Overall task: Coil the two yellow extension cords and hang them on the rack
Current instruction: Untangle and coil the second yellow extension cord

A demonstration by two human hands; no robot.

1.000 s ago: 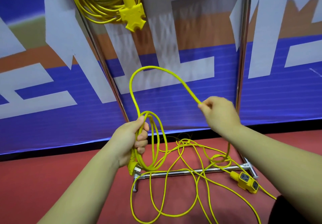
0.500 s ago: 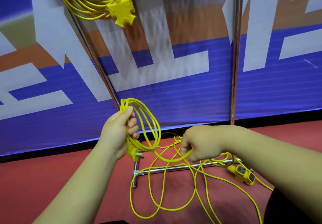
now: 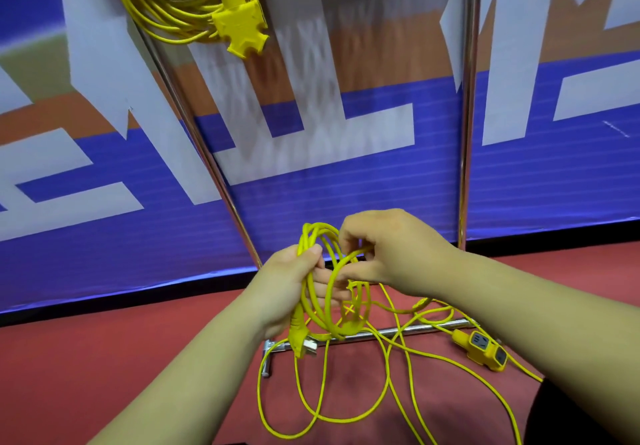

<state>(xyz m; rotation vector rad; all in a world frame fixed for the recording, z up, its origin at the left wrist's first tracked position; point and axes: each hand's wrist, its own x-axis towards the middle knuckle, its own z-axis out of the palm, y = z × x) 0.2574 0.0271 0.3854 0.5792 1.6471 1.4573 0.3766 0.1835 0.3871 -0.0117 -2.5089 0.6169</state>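
The slack of the thin yellow extension cord (image 3: 387, 375) is lying on the red floor (image 3: 104, 375), below and right of the hands. The gathered loops (image 3: 334, 334) are being gripped, hanging vertically, in the curled left hand (image 3: 291, 285). A further strand is being pinched against them by the right hand (image 3: 391, 254), the nearer to the slack. Beyond, another coiled yellow cord (image 3: 166, 5) is hanging on the chrome tubular rack (image 3: 467, 133).

1. Hung cord (image 3: 166, 12): yellow, fully coiled, hanging high by the left upright of the rack (image 3: 467, 133); multi-way socket head (image 3: 242, 29) dangles below the coil.
2. Loose cord (image 3: 313, 230): yellow, a few loops gripped in left hand (image 3: 291, 282), right hand (image 3: 391, 254) pinching a strand. Plug (image 3: 303, 340) hangs under the loops. Rest lies tangled on the floor, socket block (image 3: 483, 349) near the rack base.
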